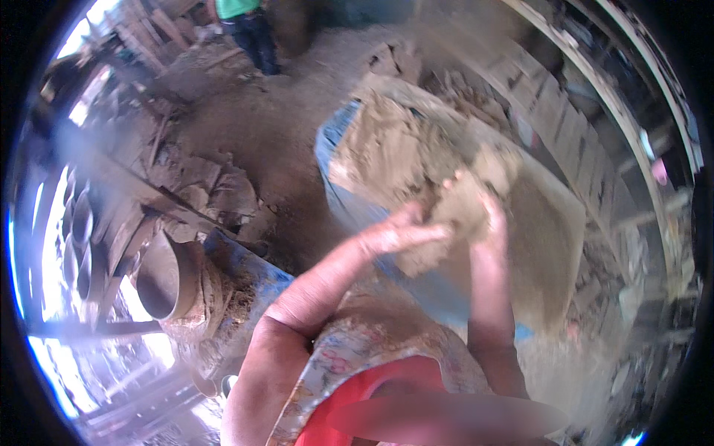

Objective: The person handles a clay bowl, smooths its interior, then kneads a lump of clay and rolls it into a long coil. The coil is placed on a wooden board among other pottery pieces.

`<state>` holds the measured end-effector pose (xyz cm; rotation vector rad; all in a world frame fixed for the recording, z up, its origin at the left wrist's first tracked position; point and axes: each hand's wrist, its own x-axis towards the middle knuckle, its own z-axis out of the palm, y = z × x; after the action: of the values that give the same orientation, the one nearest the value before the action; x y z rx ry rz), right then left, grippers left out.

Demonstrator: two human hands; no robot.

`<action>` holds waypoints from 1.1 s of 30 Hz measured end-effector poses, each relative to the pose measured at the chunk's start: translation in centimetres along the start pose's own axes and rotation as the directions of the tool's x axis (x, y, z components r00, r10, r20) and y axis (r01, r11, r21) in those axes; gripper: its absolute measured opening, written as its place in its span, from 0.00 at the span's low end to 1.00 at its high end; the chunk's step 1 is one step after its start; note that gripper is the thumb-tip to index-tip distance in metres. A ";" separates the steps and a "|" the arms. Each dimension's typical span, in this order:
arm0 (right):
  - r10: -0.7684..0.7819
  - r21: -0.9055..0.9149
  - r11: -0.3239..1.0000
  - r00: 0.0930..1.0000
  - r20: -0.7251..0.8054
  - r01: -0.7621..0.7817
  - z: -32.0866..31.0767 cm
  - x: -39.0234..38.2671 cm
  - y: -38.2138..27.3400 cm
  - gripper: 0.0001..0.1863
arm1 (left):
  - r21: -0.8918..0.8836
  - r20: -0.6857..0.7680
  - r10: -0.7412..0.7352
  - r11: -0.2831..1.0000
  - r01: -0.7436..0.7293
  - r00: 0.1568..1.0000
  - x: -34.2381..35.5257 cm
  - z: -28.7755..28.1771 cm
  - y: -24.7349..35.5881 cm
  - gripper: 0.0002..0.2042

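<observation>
My left hand [405, 230] presses against a lump of grey-brown clay [462, 201], thumb raised and fingers extended along it. My right hand [492, 219] grips the other side of that lump. Behind them a large, rough mound of clay [383, 141] lies on a plastic-covered work surface [543, 245], blue along its left edge. Another chunk [498, 167] is just beyond my right hand, and clay hangs below my left fingers.
A person [253, 41] in green stands at the back. At left are a grey clay pot [165, 279], a blue surface [249, 264], stacked bowls [82, 215] and broken pieces [223, 193]. Wooden planks [535, 104] line the right side.
</observation>
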<state>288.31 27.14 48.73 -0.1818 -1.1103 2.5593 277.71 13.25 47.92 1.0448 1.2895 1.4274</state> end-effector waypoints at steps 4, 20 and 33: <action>-0.411 -0.527 0.832 0.830 -0.376 0.173 0.5 1.1 1.1 0.18 | 0.031 -0.070 0.006 1.000 -0.004 0.997 -0.1 1.3 -1.4 0.49; -0.251 -0.048 0.968 0.953 -0.167 0.247 1.1 -1.0 2.4 0.31 | 0.123 0.011 -0.106 0.987 0.104 0.994 -0.7 0.7 -0.1 0.52; -0.487 -0.096 0.874 0.855 -0.179 0.477 3.0 -1.4 -0.8 0.28 | 0.110 -0.014 0.106 0.989 -0.103 0.994 -1.1 0.6 1.2 0.52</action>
<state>289.06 25.03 51.34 -0.1428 -0.9922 2.0207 278.45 12.30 49.16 1.1891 1.3564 1.4616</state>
